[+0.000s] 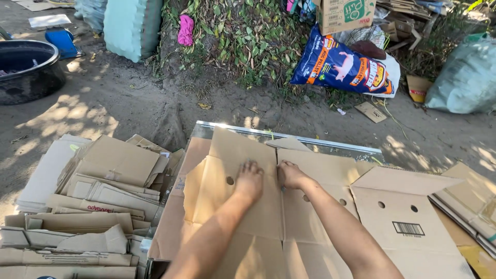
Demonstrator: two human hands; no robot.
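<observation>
A flattened brown cardboard box [227,155] with round holes lies spread in front of me on a metal-edged surface [330,144]. My left hand [250,178] presses flat on its left panel, fingers together, just right of a hole. My right hand [290,174] presses on the fold line beside it, knuckles bent, holding nothing. The two hands lie almost side by side. A raised flap [403,181] with a barcode panel below it stands at the right.
A pile of flattened cardboard [98,191] lies at the left. More cardboard sheets [470,201] lie at the right. On the dirt beyond are a black tub [28,67], a blue feed sack [341,64], a leaf heap [243,36] and a grey bag [465,77].
</observation>
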